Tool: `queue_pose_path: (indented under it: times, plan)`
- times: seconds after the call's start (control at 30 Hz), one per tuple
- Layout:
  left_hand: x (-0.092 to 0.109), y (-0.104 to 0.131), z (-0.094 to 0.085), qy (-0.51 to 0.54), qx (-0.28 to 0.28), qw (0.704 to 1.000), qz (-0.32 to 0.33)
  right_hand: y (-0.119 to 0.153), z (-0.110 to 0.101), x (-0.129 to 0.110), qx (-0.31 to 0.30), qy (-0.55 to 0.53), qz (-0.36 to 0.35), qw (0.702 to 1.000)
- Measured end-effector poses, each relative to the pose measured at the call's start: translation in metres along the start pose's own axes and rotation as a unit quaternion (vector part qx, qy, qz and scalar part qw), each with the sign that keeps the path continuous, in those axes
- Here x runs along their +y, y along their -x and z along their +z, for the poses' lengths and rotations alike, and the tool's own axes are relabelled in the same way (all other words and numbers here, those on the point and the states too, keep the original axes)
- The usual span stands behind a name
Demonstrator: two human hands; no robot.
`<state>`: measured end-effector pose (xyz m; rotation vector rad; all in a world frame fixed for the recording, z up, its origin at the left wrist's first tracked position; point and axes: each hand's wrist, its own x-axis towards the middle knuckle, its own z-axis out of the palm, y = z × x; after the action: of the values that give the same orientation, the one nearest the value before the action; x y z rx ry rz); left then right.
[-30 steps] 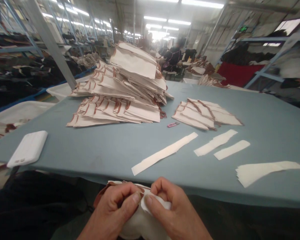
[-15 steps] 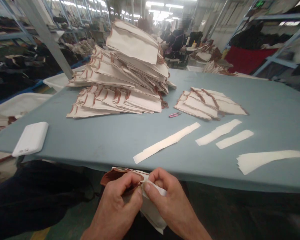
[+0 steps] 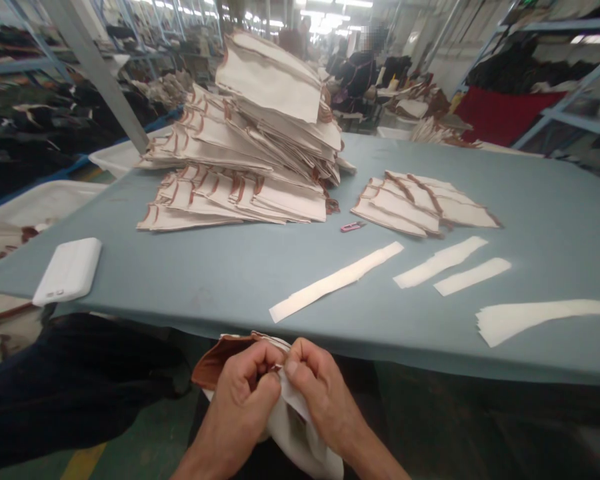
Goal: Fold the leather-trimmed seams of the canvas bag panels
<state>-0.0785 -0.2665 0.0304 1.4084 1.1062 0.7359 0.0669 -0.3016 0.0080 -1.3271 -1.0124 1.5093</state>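
Just off the table's front edge, my left hand (image 3: pixel 245 393) and my right hand (image 3: pixel 317 387) pinch a cream fabric piece (image 3: pixel 300 437) with a brown lining (image 3: pixel 225 360). Their thumbs and forefingers meet close together at its edge. The cloth hangs down below my fingers, over my lap. What exactly lies between the fingertips is mostly hidden. Beyond my hands on the table lies a cream strip (image 3: pixel 335 283), with two shorter strips (image 3: pixel 440 262) (image 3: pixel 473 277) to its right.
A tall pile of cream pieces with brown edges (image 3: pixel 270 87) stands at the back left. A smaller fanned stack (image 3: pixel 425 203), pink thread snips (image 3: pixel 353 227), fanned strips (image 3: pixel 530 319) and a white power-bank-like box (image 3: pixel 69 270) lie on the blue-green table (image 3: pixel 195 273). A person (image 3: pixel 357 80) is farther back.
My hands stay pinched on the fabric and have shifted slightly. The lower part of the cloth now hangs wider and more to the right, and more brown lining shows at left.
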Motion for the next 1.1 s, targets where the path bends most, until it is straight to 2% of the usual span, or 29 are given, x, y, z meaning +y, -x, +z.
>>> queue_pose_path:
  times: [0.13, 0.23, 0.33, 0.4, 0.47, 0.5, 0.63, 0.7, 0.87, 0.93, 1.1]
  plan:
    - [0.012, 0.0, -0.007, 0.019, -0.052, 0.998, -0.027, -0.005, -0.01, -0.006, -0.091, -0.025, -0.014, 0.995]
    - [0.025, 0.003, -0.012, 0.013, -0.083, 0.996, -0.028, -0.009, -0.017, -0.017, -0.084, 0.106, -0.087, 0.987]
    - [0.037, 0.005, -0.017, -0.007, -0.105, 0.994, -0.009, -0.003, -0.025, -0.033, -0.011, 0.287, -0.178, 0.941]
    - [0.043, 0.004, -0.022, -0.03, -0.113, 0.993, 0.019, 0.006, -0.031, -0.045, 0.065, 0.312, -0.225, 0.921]
    - [0.049, 0.002, -0.026, -0.065, -0.126, 0.989, 0.038, 0.016, -0.036, -0.059, 0.097, 0.298, -0.273, 0.909]
    - [0.05, 0.0, -0.028, -0.082, -0.137, 0.986, 0.043, 0.019, -0.037, -0.065, 0.078, 0.298, -0.297, 0.904]
    - [0.054, -0.002, -0.033, -0.11, -0.175, 0.977, 0.056, 0.014, -0.03, -0.081, -0.083, 0.318, -0.356, 0.875]
    - [0.054, -0.002, -0.034, -0.114, -0.185, 0.974, 0.057, 0.005, -0.026, -0.086, -0.112, 0.339, -0.37, 0.857]
    - [0.051, 0.001, -0.039, -0.136, -0.169, 0.975, 0.039, -0.008, -0.027, -0.092, -0.105, 0.444, -0.364, 0.812]
    - [0.049, 0.001, -0.039, -0.158, -0.153, 0.975, 0.039, -0.007, -0.028, -0.093, -0.109, 0.466, -0.333, 0.812]
    - [0.043, 0.002, -0.039, -0.216, -0.145, 0.964, 0.053, -0.003, -0.026, -0.088, -0.099, 0.464, -0.269, 0.838]
